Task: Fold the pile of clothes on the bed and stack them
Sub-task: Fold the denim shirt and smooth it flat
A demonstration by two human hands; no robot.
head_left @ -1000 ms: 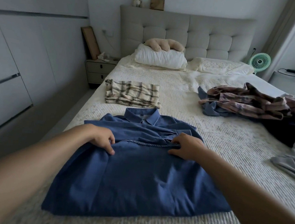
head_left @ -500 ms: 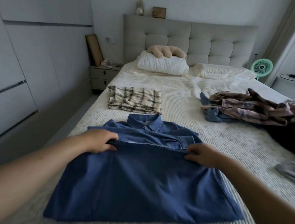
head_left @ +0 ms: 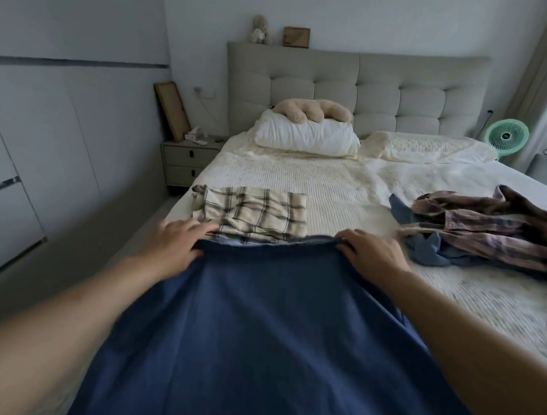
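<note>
since a moment ago the blue shirt (head_left: 279, 347) has been carried up off the bed (head_left: 301, 180), left hand (head_left: 176, 248) and right hand (head_left: 373, 259) each pinching its top edge, likely heading onto the folded plaid shirt (head_left: 251, 215).

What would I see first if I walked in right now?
A big blue shirt fills the front of the bed, with the left hand and right hand gripping its far edge. Behind it lies a folded cream plaid shirt, and a rumpled pile of clothes sits to the right.
</note>
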